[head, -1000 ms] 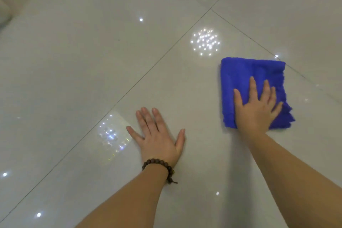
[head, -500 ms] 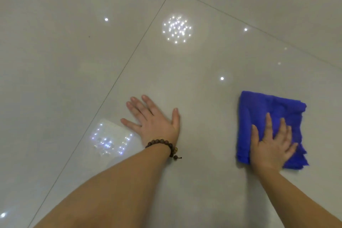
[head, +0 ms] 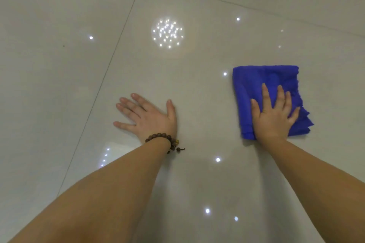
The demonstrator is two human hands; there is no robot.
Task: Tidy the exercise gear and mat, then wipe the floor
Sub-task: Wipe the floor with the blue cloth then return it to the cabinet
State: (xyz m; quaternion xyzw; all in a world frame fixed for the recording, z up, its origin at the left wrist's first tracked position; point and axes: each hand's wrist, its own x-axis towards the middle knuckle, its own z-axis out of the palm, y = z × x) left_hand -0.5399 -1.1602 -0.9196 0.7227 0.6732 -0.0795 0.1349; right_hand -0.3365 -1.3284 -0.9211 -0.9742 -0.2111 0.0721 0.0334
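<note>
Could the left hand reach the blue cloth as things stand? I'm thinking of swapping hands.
Probably yes: only bare floor lies between the left hand and the cloth, though the right hand presses on it.

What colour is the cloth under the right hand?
The cloth is a deep, plain blue, seen clearly in the head view.

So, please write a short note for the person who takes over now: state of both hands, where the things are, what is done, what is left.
Left hand: flat on the floor, fingers spread, holds nothing; a bead bracelet is on that wrist.
Right hand: flat, fingers straight, pressing the folded blue cloth onto the tile.
Done: no exercise gear or mat is in view, so tidying cannot be confirmed from here.
Left: go on wiping the floor; the tile between the two hands and beyond the grout line would be likely next areas.
</note>
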